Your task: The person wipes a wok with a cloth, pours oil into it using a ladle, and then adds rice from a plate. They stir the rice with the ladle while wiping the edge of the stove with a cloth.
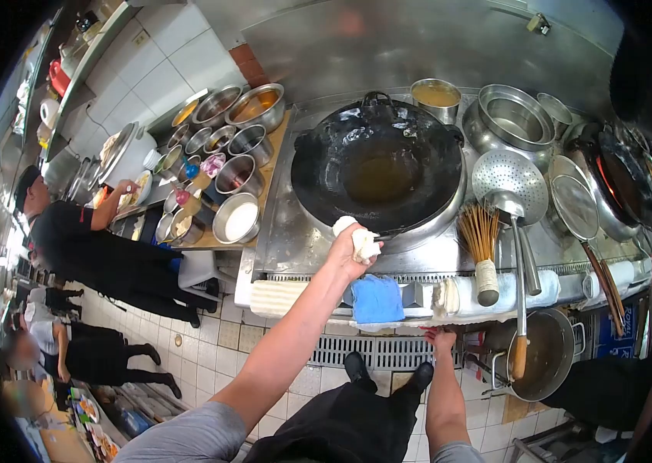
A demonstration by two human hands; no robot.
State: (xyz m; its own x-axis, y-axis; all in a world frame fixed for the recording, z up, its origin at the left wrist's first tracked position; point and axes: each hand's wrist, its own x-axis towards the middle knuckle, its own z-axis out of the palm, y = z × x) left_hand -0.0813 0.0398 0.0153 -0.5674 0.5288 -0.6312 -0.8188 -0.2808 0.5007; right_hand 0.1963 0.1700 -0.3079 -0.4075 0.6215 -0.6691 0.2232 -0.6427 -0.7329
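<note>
A folded white cloth (358, 241) is gripped in my left hand (350, 255), against the near rim of a big black wok (326, 174). The wok sits on the steel stove and holds a shallow pool of yellowish liquid. Below the stove's front edge is my right hand (441, 339), its fingers curled beside the rim; what they hold, if anything, is hidden. A blue folded cloth (377, 299) lies on the front rail between my hands. Right of the wok stand a perforated skimmer (509, 185) and a bamboo wok brush (481, 239).
Metal bowls of ingredients (238, 220) crowd the left counter. A large pot of liquid (545, 355) stands low at the right, with a ladle handle across it. Steel pots (515, 116) sit behind the skimmer. A person in black (79, 239) works at the left; another stands farther back.
</note>
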